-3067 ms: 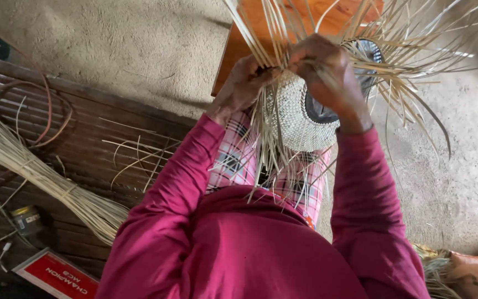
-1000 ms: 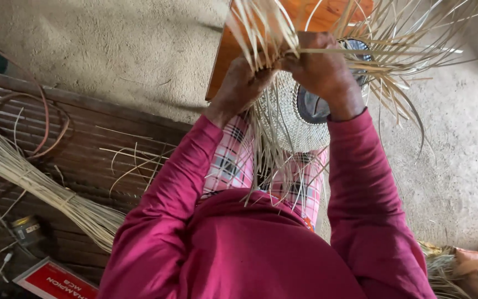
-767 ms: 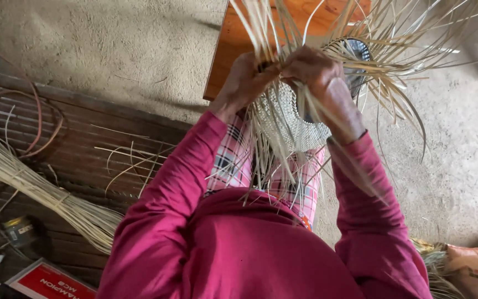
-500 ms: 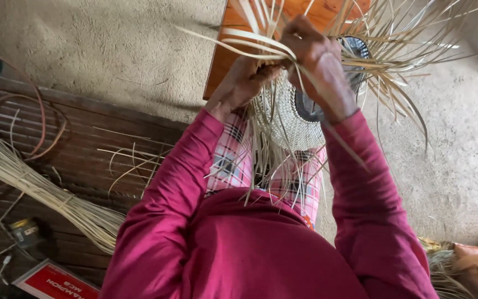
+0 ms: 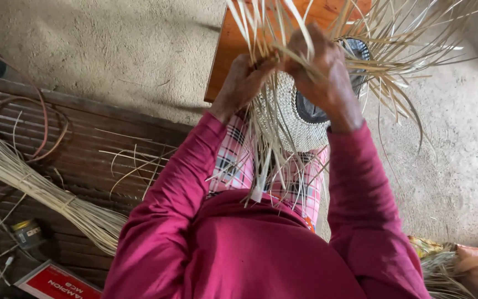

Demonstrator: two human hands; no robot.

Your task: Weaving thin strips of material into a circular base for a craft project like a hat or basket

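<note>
Fingers of the left hand (image 5: 243, 77) curl tight around a bunch of loose pale straw strips (image 5: 261, 27) at the rim of the half-woven straw piece (image 5: 283, 119); closed grip, strips pinched between thumb and fingers. Right hand (image 5: 319, 66) fingers also bent closed, clamped over the strips at the upper edge of the weave, knuckles toward the camera, fingertips hidden behind the straw.

Key relation: the woven piece hangs directly below and between both hands, dome-shaped, over a dark form (image 5: 311, 108) that shows at its right edge. It rests above the lap, over the pink plaid cloth (image 5: 233, 160). Unwoven strips fan up and away from the fingers toward the top of the view, and to the right; others trail down toward the body. Their long axis runs roughly away from the person at the left hand, more sideways at the right. Working edge sits right where the two hands meet, touching both; neither hand clearly nearer.

Around: orange wooden board (image 5: 233, 44) behind the hands, on the sandy floor (image 5: 139, 50). Slatted wooden platform (image 5: 89, 138) at the person's left, with a tied bundle of straw (image 5: 40, 188), a few stray strips, a small jar (image 5: 27, 232) and a red flat pack (image 5: 56, 282). Both sleeves magenta. More straw and a sack at lower right, partly cut off.
</note>
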